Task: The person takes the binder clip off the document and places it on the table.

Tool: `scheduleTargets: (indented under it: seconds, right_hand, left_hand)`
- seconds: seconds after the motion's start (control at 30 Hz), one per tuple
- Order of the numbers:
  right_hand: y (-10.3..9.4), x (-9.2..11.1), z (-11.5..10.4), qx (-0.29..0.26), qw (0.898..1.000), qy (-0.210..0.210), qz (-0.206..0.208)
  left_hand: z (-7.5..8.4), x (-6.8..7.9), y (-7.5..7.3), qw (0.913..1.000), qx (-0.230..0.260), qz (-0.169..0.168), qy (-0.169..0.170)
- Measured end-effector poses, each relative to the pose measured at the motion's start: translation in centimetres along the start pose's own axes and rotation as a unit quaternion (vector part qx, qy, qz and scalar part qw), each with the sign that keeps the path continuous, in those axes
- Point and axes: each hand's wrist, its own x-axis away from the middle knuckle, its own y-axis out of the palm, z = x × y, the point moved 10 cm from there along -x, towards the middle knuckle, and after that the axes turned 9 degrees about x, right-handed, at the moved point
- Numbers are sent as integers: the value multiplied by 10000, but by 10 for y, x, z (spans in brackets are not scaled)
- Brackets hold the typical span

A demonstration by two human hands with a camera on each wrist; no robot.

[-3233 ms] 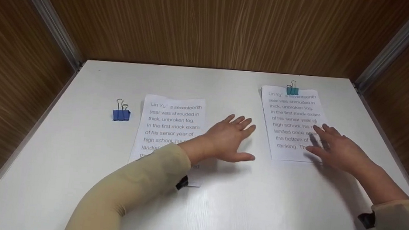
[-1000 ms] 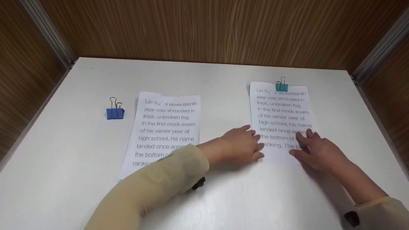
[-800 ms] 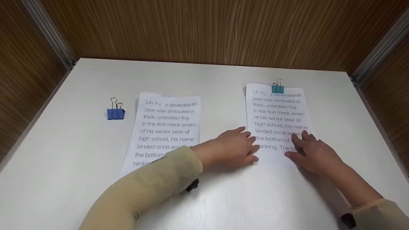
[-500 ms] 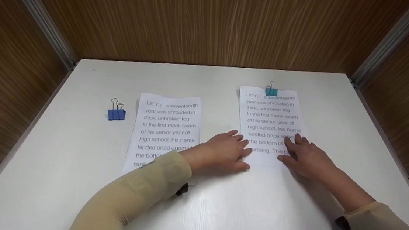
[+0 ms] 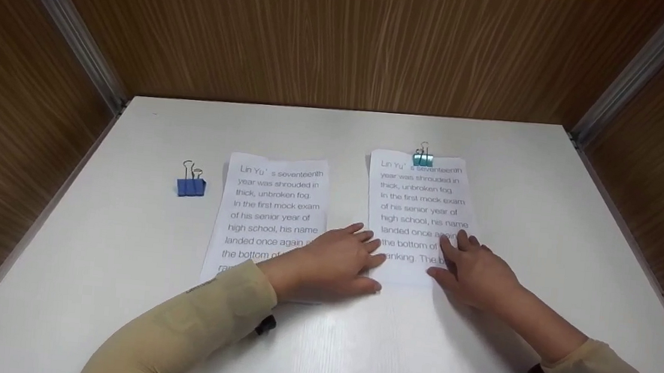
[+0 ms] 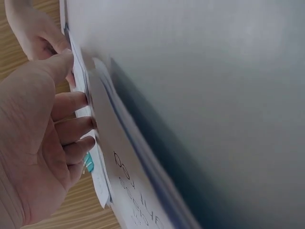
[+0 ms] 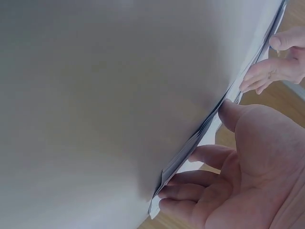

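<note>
A printed paper stack with a teal binder clip (image 5: 423, 159) on its top edge lies flat on the right; call it the clipped stack (image 5: 420, 209). My left hand (image 5: 337, 263) touches its lower left edge with fingertips, fingers loosely bent. On its lower right part rests my right hand (image 5: 477, 273), fingers and thumb spread over the edge. The right wrist view shows the right fingertips (image 7: 178, 191) along the edge of the sheets. A second paper stack (image 5: 276, 205), without a clip, lies to the left, its lower part hidden by the left forearm. Neither hand grips anything.
A blue binder clip (image 5: 191, 187) stands on the white table (image 5: 93, 238) left of the second stack. Brown wood-grain panels (image 5: 345, 37) close off the back and both sides. A narrow gap separates the two stacks.
Both hands came down onto the clipped stack, and it has slid left and toward me, nearer the second stack. The second stack and blue clip stay in place.
</note>
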Motion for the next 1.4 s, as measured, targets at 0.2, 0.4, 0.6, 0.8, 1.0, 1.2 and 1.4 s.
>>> scheduleTargets:
  seconds: [0.2,0.4,0.6,0.8,1.0,1.2,1.4]
  right_hand:
    - [-3,7,-15,-45,10000,-31,57]
    - [-5,12,-30,-36,9994,-175,282]
    - [-7,16,-43,13,9986,-335,418]
    - [-6,19,-50,101,9983,-376,425]
    - [-4,20,-49,36,9986,-371,385]
    - [-4,17,-39,-213,9987,-429,201]
    - [-18,-2,3,-1417,9898,62,-115]
  left_hand:
    - [6,16,3,9996,-284,-39,72]
    - [10,31,4,9990,-425,2,155]
    - [14,46,7,9989,-436,69,177]
    - [18,55,9,9990,-402,138,146]
    - [20,57,9,9987,-427,218,159]
    - [21,53,11,9991,-338,211,112]
    - [19,44,13,9994,-352,44,21]
